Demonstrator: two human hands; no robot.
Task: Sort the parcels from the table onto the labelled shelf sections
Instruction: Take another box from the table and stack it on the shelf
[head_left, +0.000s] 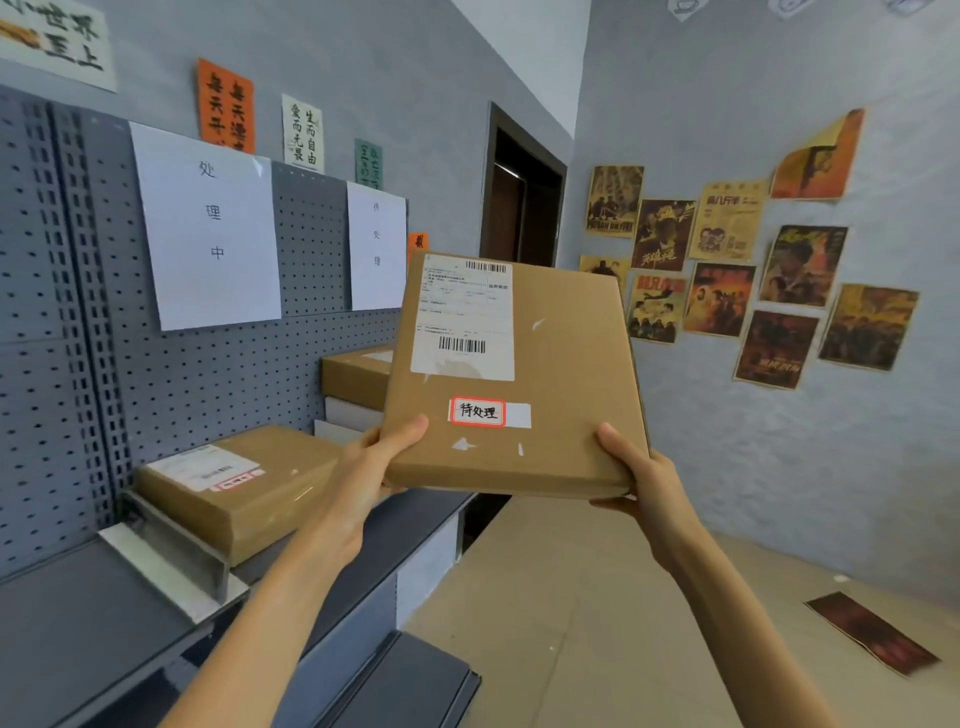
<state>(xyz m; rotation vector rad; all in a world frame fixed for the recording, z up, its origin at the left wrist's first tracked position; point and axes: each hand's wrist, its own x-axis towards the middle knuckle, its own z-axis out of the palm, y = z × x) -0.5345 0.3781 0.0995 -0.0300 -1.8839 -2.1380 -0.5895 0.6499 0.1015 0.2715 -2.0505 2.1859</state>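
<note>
1. Left hand (371, 467) clamped on the near left corner of the flat parcel (540, 374), thumb on top, fingers hidden beneath.
2. Right hand (641, 478) gripping the near right corner, thumb along the edge, fingers curled under.
3. Parcel held in the air, tilted up, long axis running near to far; red-framed sticker (477, 412) reading 待处理.
4. Matching sign (377, 249) on the pegboard just left of the parcel's far edge; stacked boxes (353, 382) below it.
5. Likely next: leftward and away, onto that stack; left hand nearer.

3 brown parcels (519, 374), 2 white shelf signs (208, 223), 2 hands (363, 467).
</note>
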